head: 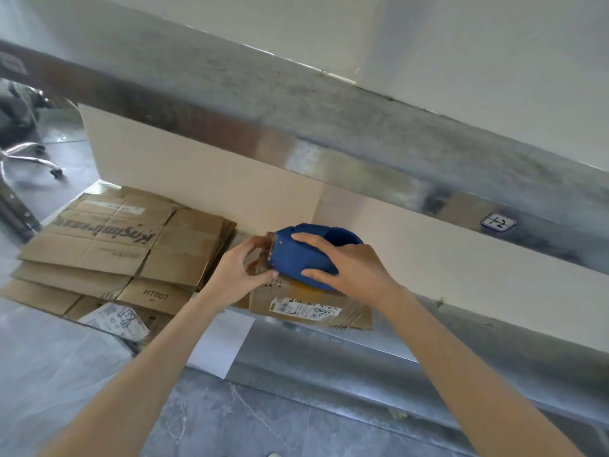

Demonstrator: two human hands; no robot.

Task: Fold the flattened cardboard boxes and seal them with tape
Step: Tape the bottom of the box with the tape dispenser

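Gripping one blue tape dispenser [304,257] — the right hand [351,270] wraps it, the left hand [239,272] pinches its front.

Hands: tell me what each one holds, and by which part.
The right hand grips the blue tape dispenser round its body. The left hand pinches at the dispenser's front end, seemingly the tape's loose end.
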